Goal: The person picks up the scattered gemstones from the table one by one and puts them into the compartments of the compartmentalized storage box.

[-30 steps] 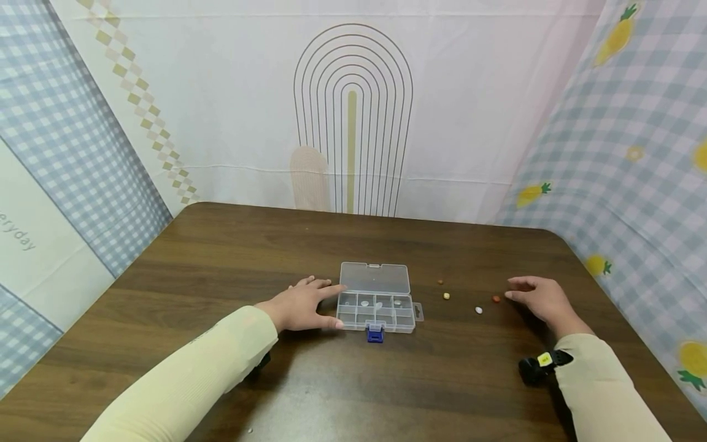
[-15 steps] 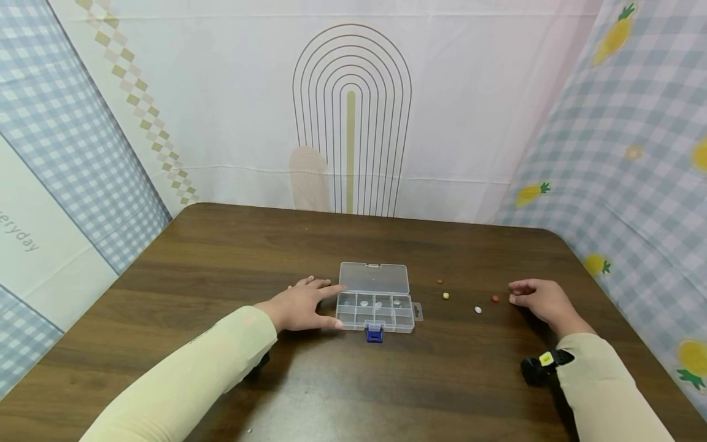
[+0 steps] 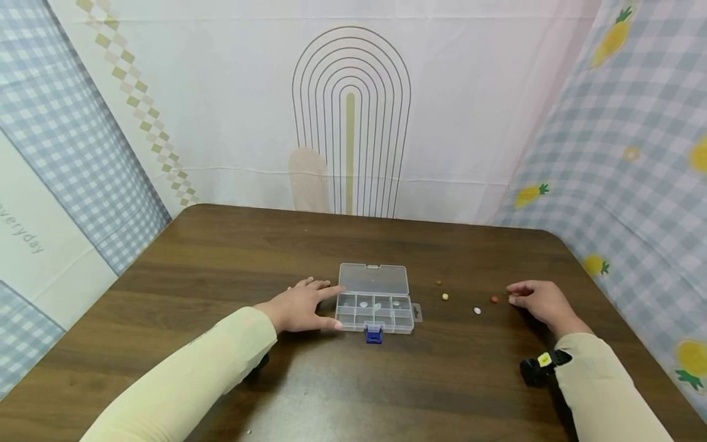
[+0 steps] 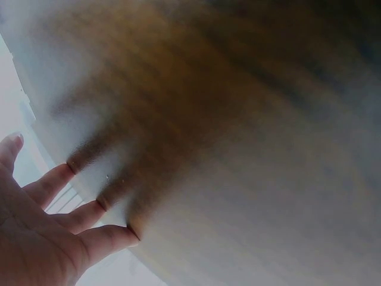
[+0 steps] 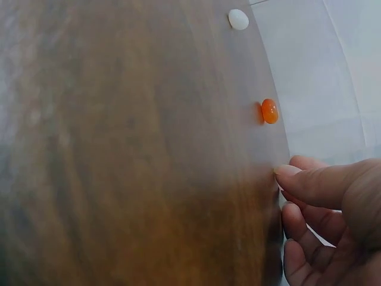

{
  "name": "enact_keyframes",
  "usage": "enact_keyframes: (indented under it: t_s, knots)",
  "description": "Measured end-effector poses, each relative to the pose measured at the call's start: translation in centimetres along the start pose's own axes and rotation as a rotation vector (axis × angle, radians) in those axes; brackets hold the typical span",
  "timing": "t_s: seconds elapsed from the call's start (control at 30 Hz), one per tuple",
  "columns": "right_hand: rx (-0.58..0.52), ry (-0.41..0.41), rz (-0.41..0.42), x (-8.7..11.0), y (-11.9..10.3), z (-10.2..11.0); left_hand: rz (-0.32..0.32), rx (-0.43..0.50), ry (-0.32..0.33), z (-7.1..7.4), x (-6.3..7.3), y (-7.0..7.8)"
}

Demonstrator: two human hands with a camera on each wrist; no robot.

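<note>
A clear plastic compartment box (image 3: 374,311) lies on the table with its lid (image 3: 372,279) folded back and its blue latch (image 3: 373,334) toward the person. Pale oval pieces show in its back compartments. Fingers spread, my left hand (image 3: 301,308) rests on the table with index finger and thumb at the box's left side. My right hand (image 3: 544,304) is down at the tabletop on the right, thumb and index fingertips close together; I cannot tell whether something small is between them. Just beside those fingertips lies a glossy orange oval bead (image 5: 270,111), with a white oval bead (image 5: 239,19) farther off.
Between the box and my right hand lie a yellow bead (image 3: 445,297) and a tiny brown one (image 3: 439,282). A pale speck (image 3: 249,431) sits near the front edge of the brown wooden table (image 3: 431,380). Patterned cloths (image 3: 237,110) hang behind and at both sides.
The right thumb and index finger have come closer together at the tabletop. The left hand, box and loose beads have stayed in place; the head view has shifted slightly.
</note>
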State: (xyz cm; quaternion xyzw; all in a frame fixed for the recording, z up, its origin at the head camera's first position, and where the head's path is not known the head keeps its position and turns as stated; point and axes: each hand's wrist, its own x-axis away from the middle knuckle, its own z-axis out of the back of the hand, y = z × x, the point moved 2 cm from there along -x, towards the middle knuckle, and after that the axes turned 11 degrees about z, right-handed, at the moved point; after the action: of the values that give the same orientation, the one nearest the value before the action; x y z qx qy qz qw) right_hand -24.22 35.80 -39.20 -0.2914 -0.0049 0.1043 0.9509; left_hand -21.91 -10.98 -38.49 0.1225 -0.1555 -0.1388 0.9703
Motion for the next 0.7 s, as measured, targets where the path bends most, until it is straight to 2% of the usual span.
enact_keyframes:
  t_s: [0.7]
  knots:
    - [0.058,0.001,0.013,-0.11,-0.08,-0.11,-0.002,0.007,-0.001,0.13,0.14,0.02]
